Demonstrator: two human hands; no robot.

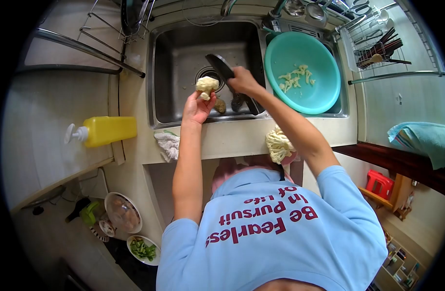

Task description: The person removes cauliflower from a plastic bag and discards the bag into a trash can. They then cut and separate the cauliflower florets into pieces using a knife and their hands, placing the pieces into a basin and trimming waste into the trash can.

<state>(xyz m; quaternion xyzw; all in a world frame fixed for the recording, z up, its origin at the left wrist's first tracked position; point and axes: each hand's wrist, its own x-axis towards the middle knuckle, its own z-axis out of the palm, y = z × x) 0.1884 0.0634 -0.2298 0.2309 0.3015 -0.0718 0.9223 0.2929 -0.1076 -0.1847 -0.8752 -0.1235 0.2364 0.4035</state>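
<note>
Over the metal sink (171, 53), my left hand (198, 109) is closed round the lower part of a pale cauliflower piece (207, 85). My right hand (244, 81) grips a knife, and its dark, broad blade (219, 65) points up and left, just to the right of the cauliflower piece. To the right of the sink, small cauliflower florets (296, 78) lie in a turquoise basin (277, 53). A larger cauliflower head (279, 145) rests at the counter's front edge, partly behind my right forearm. A brownish lump (220, 105) lies on the sink floor.
A yellow pump bottle (110, 131) lies left of the sink, near a crumpled whitish cloth (168, 145). Wire racks with utensils (380, 51) stand at the right. At lower left are a bowl of green vegetables (143, 249) and a covered bowl (123, 213).
</note>
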